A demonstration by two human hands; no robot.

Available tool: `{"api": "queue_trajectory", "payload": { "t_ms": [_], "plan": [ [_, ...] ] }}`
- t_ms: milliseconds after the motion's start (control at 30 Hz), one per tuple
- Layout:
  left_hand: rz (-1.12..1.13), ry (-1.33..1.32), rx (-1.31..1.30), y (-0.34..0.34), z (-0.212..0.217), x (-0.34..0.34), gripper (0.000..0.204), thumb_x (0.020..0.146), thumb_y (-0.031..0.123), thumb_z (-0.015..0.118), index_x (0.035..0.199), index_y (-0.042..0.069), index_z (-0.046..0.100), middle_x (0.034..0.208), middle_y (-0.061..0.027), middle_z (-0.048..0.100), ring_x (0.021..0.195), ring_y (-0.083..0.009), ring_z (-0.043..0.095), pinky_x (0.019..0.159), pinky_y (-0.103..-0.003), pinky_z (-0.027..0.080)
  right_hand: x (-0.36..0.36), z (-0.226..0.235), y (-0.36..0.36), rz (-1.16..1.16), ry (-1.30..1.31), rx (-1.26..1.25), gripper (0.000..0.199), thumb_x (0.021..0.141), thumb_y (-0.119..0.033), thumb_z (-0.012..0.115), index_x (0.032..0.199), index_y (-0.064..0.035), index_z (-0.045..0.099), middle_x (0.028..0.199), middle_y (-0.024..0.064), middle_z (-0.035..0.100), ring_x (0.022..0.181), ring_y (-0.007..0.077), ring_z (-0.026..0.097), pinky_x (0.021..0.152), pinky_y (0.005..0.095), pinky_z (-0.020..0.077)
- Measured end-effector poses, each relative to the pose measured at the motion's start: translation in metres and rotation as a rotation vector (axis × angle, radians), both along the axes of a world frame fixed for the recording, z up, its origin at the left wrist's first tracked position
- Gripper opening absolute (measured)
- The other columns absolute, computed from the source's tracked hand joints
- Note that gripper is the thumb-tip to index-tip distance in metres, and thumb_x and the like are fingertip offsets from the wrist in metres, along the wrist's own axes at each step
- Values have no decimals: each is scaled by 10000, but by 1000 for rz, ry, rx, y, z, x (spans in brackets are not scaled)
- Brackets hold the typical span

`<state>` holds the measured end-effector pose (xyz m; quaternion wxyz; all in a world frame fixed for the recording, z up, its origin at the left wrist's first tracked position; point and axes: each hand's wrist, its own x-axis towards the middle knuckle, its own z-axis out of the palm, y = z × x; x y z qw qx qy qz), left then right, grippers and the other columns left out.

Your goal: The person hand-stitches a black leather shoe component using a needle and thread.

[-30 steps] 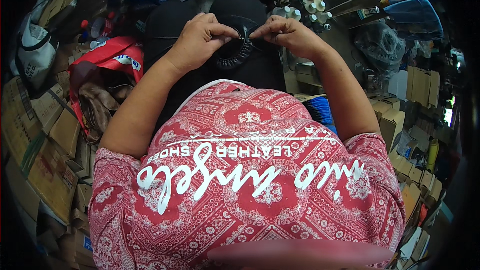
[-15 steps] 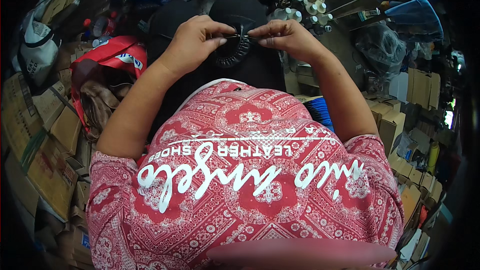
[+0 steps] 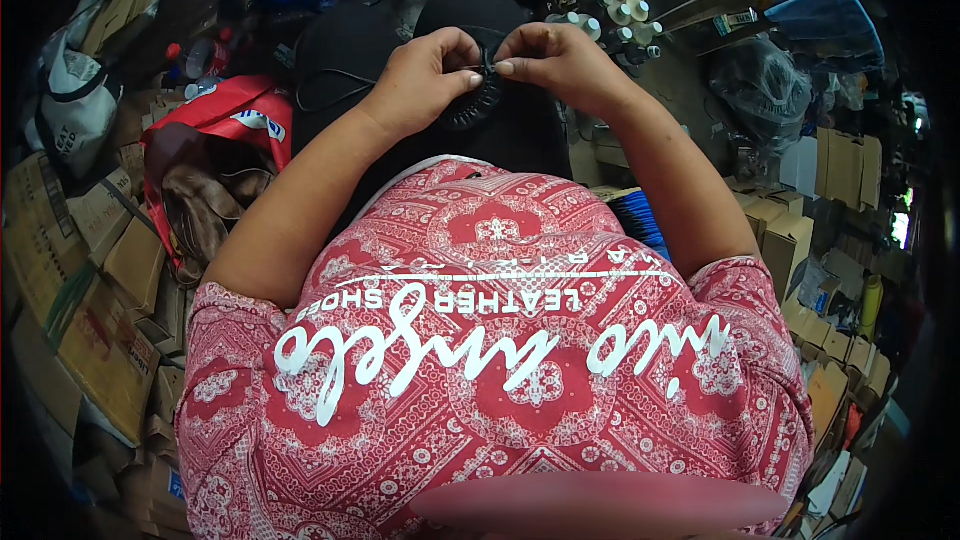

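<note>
The shirt (image 3: pixel 500 370) is red with a white paisley pattern and white lettering. The coiled part (image 3: pixel 470 110) is black. A red bag (image 3: pixel 215 120), brown cardboard boxes (image 3: pixel 90 270), blue fabric (image 3: pixel 800 0).

Black ribbed coil or ring-shaped piece (image 3: pixel 470 105), dark and ridged, held up in front of the chest over a black rounded object (image 3: pixel 480 20). Upper end pinched between fingertips of both hands; lower curve hangs free below. Finer detail too small to tell.
</note>
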<state>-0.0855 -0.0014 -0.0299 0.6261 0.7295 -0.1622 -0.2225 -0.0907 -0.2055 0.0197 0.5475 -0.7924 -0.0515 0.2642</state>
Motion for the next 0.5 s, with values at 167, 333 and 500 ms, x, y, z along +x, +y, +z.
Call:
{"api": "queue_trajectory", "payload": {
  "t_ms": [167,333,500],
  "plan": [
    [-106,-254,290,4,41,11,95,768,17,650,859,11,622,769,-72,610,757,-161,574,720,-287,464,8,-2,1,151,-108,-144,99,832,-96,675,859,-15,624,783,-12,611,767,53,549,701,217,447],
    [-167,-475,443,30,33,16,58,788,57,638,831,19,628,774,-106,603,786,-244,533,738,-342,435,9,1,-18,86,-67,-1,135,831,-151,687,822,-39,612,761,-33,590,746,56,539,701,230,442],
    [-121,-261,378,27,32,8,102,838,65,595,930,21,600,799,-108,607,770,-196,559,724,-309,441,-3,-2,-18,-72,38,185,162,837,-198,688,869,-56,617,806,-42,565,774,54,508,715,220,417]
  ]
}}
